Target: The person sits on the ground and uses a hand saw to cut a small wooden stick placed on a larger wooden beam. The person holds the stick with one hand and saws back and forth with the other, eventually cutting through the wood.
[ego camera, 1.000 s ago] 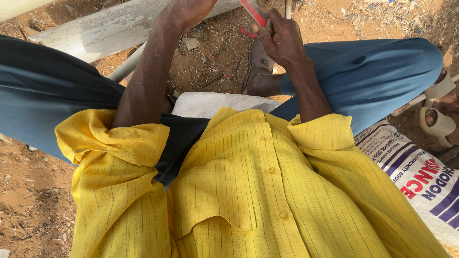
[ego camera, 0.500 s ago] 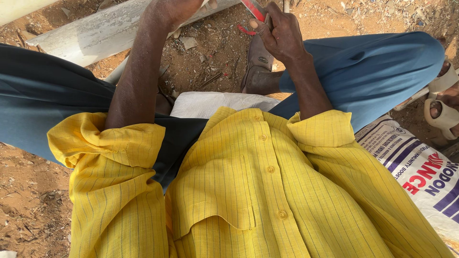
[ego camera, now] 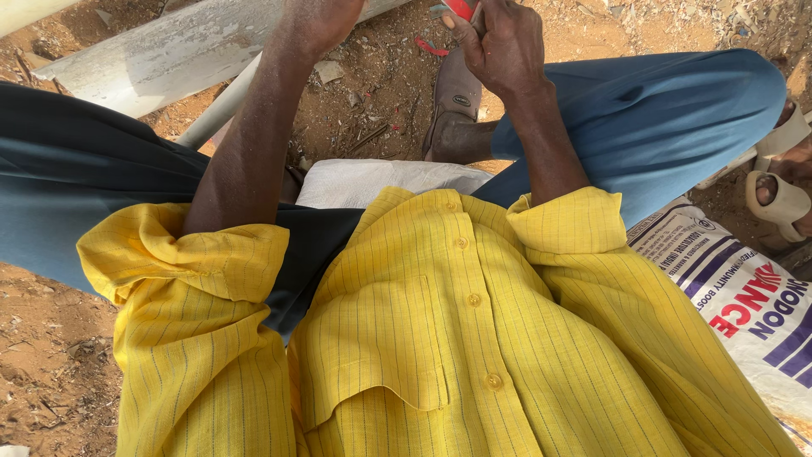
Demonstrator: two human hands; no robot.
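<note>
I look down on my own yellow striped shirt (ego camera: pixel 440 338) and blue trousers (ego camera: pixel 660 110), sitting low over reddish dirt. My right hand (ego camera: pixel 499 42) is at the top edge, fingers closed around a red-handled tool (ego camera: pixel 458 8) that is mostly cut off. My left forearm (ego camera: pixel 254 144) reaches up toward a weathered white plank (ego camera: pixel 169 59). Only the wrist and the base of my left hand (ego camera: pixel 326 17) show, so its grip is hidden.
A white pipe (ego camera: pixel 216 114) lies under the plank. A brown shoe (ego camera: pixel 457 101) rests on the dirt between my knees, with a red scrap (ego camera: pixel 431 46) beyond it. A printed white sack (ego camera: pixel 744 296) lies at right, near another person's sandalled foot (ego camera: pixel 782 199).
Both hands have shifted up in the view. My left hand, earlier visible over the plank, now runs off the top edge. My right hand still grips the red-handled tool.
</note>
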